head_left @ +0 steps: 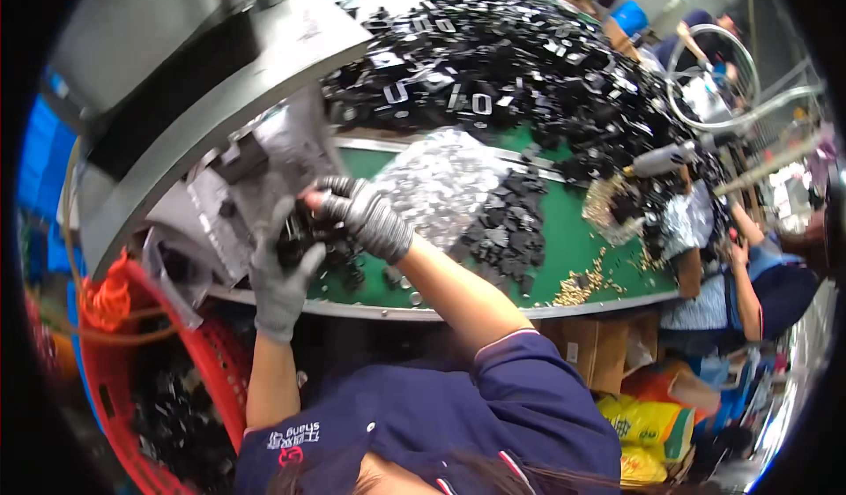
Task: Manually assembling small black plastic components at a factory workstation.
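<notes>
My left hand [280, 285] wears a grey glove and is a little blurred. Its thumb and fingers curve around a small black plastic part [298, 229], whose exact shape is smeared. Close beside it, my right hand [366, 217] wears a striped grey glove with fingertips bare. Those fingers are curled in a pinch over the part's upper side; whatever they grip is hidden. Small black pieces [345, 270] lie on the green worktable [555, 239] under the right wrist. A clear bag of shiny silvery pieces [441, 182] rests just beyond my right hand.
A large heap of black parts [520, 54] covers the table's far side. Flat black pieces [507, 230] and small brass-coloured pieces [577, 288] lie to the right. A metal machine frame [229, 107] overhangs the left. A red basket [207, 354] stands below; a co-worker [749, 292] is at right.
</notes>
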The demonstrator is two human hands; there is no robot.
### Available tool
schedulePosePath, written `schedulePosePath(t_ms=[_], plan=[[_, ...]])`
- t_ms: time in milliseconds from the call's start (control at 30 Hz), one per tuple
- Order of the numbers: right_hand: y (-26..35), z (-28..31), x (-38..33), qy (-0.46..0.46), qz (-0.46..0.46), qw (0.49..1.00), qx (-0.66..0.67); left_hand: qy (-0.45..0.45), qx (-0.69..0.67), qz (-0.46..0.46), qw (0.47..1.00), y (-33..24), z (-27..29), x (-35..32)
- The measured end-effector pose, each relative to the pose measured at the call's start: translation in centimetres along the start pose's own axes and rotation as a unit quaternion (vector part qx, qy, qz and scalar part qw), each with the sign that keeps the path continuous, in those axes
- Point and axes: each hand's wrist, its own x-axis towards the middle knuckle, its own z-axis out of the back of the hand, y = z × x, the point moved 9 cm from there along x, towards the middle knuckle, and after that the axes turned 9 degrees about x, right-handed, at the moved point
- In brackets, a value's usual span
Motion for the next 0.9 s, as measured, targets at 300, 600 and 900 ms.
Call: schedulePosePath(t_ms=[300,600,900], plan=[[13.2,21.1,2.8,-0.170,0.228,0.897,0.338,0.009,-0.003,0.166,0.986,-2.1,8.6,-8.2],[8.0,9.0,1.7,0.024,0.131,0.984,-0.115,-0.067,0.194,0.304,0.931,8.1,24.0,-18.6],[-3.1,-0.1,-4.1,0.146,0.030,0.705,-0.693,-0.007,0.453,0.295,0.841,28.1,28.2,-32.6]])
